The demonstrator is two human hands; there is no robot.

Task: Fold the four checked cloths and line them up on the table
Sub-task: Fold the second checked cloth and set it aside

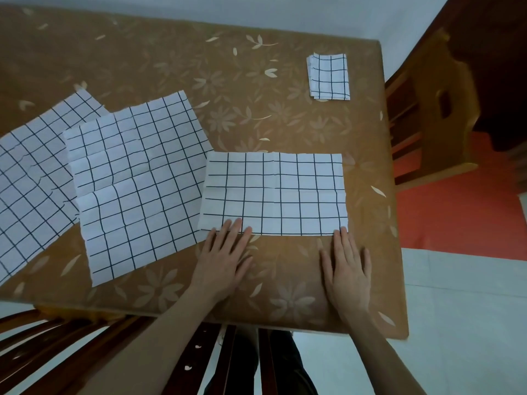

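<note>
Chair slats (85, 346) of dark, shiny wood sit closest, right under the arms. Just past them is the table (171, 52), covered in a smooth brown sheet with pale flowers and leaves on it.

Both hands lie flat on the table with straight fingers, a little spread, holding nothing. The left hand (221, 260) has its fingertips (236, 225) on the near edge of the half-folded cloth (273, 193), close to its left corner. The right hand (346, 269) just touches the same edge at the right corner. I think they are there to press the fold flat and keep the edges even, ready for the next fold.

This cloth is a long white rectangle with thin dark lines making squares. It looks thin and a bit stiff, with soft crease lines across it. It lies in front of the person, near the right side of the table.

To its left, the open cloth (137, 181) lies spread out and wrinkly, touching it. Another one, the far-left cloth (31, 172), lies partly under that and runs off the picture. They seem to be waiting their turn.

One small folded cloth (329, 76) sits well apart at the far right corner, likely the start of the row. So one is done, one is halfway, two are left.
</note>
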